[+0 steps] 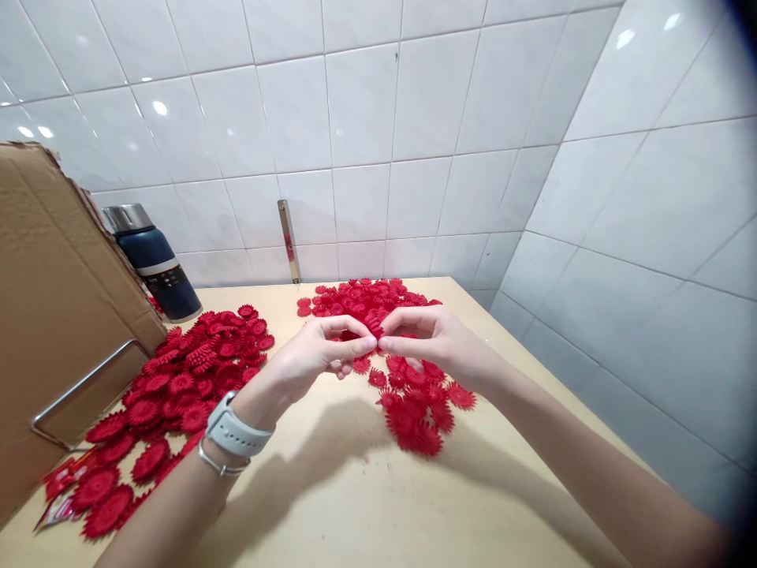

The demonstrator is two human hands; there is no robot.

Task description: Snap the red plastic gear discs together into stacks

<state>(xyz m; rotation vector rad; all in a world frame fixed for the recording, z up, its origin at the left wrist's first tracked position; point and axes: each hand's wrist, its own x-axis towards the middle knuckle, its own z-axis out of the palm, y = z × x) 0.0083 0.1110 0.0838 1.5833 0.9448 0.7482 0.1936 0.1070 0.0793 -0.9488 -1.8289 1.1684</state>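
Observation:
My left hand (316,353) and my right hand (441,339) meet over the middle of the table, each with thumb and forefinger pinched together. Between their fingertips is a small red fringed disc (374,320), partly covered by the fingers. Behind the hands spreads a pile of similar red discs with toothed edges (370,293). A smaller cluster of red discs (417,422) lies just below my right hand. To the left, a larger heap of thicker-looking red discs (195,375) reaches down past my left wrist, which wears a pale watch (240,426).
A cardboard box (59,315) with a bent metal wire (83,385) stands at the left. Behind it is a dark blue bottle (158,264). A narrow metal strip (289,241) leans on the tiled wall (360,110). A small printed wrapper (59,509) lies at the table's (331,505) lower left.

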